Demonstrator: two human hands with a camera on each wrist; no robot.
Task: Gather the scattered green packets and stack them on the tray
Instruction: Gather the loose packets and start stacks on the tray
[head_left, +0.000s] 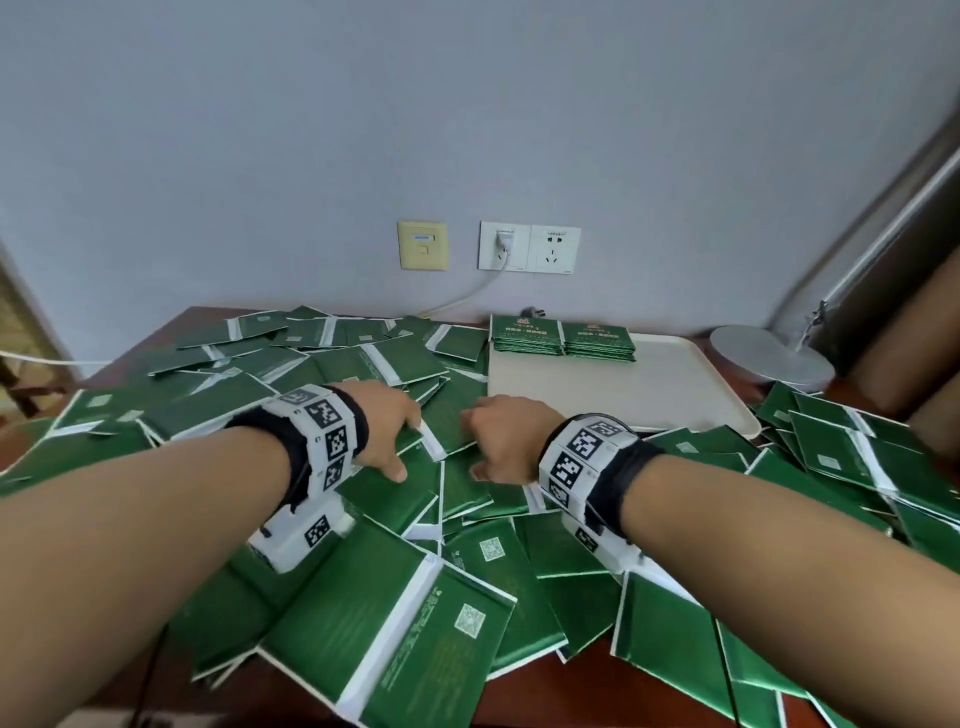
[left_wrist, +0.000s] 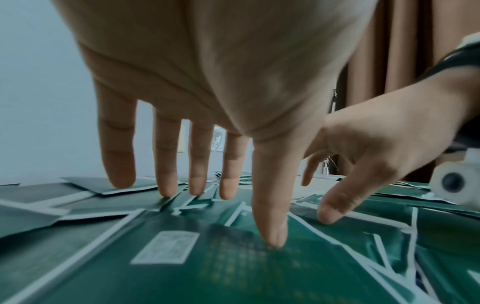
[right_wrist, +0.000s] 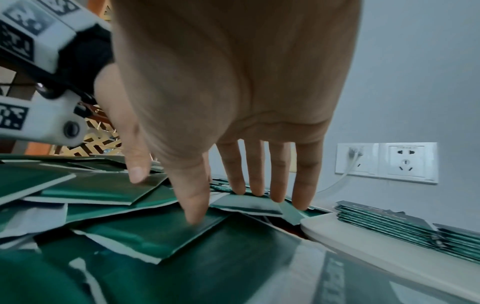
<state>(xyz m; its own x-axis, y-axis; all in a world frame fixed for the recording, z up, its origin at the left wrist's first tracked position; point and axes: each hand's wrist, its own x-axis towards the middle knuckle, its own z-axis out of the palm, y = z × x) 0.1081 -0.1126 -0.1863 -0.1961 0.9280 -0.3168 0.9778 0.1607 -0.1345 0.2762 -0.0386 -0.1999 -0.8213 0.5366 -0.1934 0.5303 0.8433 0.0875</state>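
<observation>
- Left hand (head_left: 387, 428): fingers straight and spread, tips down on the loose green packets (head_left: 395, 613).
- Right hand (head_left: 506, 436): also spread flat, fingertips on the pile just beside the tray (head_left: 649, 400) near-left edge.
- 2 packet stacks (head_left: 563, 338) sit at the tray's far-left rim; rest of tray bare.
- Packets cover the bench (head_left: 200, 314) to its edges.

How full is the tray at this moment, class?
Mostly empty. The tray holds only two short stacks of green packets along its far edge; the rest of its surface is bare.
</observation>
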